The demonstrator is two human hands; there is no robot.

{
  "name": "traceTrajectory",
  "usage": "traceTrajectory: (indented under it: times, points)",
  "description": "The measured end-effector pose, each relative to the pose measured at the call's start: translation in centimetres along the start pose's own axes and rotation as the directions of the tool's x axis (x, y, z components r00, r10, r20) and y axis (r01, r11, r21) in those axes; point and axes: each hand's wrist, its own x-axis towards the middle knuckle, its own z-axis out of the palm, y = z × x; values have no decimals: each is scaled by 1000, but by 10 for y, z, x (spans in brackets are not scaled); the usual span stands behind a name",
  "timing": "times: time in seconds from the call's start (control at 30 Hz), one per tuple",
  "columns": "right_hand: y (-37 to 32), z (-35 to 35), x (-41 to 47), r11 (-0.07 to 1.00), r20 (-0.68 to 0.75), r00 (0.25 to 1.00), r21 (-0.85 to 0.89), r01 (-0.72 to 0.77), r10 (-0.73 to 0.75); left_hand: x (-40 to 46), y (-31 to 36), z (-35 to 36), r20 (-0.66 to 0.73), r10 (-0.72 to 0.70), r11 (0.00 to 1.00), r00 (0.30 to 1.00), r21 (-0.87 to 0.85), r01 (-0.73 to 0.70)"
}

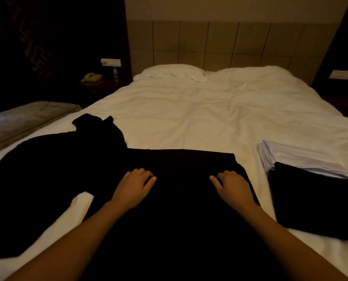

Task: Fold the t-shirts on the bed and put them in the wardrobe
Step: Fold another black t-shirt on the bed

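two pillows [170,71] head the rumpled white bed [189,110].

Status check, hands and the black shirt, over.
Left hand and right hand resting on black t-shirt, fingers curled. Folded pile at right. Nothing blocking.

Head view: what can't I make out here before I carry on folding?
- Black t-shirt under both hands: its folds vanish in the dim light; its near end is cut by the bottom edge.
- Folded stack: cut by the right edge.
- Wardrobe: outside the head view.
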Motion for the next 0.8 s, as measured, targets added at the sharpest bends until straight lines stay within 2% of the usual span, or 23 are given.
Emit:
traceTrajectory:
  times: [0.13,0.27,0.4,0.53,0.67,0.8]
  points:
    - [1,5,46,994,-90,995,102,-38,47,47,-17,1,-105,-71,997,992,6,72]
    - [3,21,94,992,-13,999,124,-39,41,94,-35,7,-16,-160,987,987,-32,160]
    - [12,36,131,994,53,998,99,-33,28,127,-46,17,66,-183,981,981,-50,186]
    - [27,53,145,999,51,998,-13,-43,44,145,-58,33,102,-183,982,978,-15,186]
    - [40,59,150,993,-12,1000,-120,19,-21,151,-65,42,114,-142,989,983,58,136]
    - [44,54,160,970,-127,989,-240,42,-74,157,-69,39,2,-104,986,995,130,103]
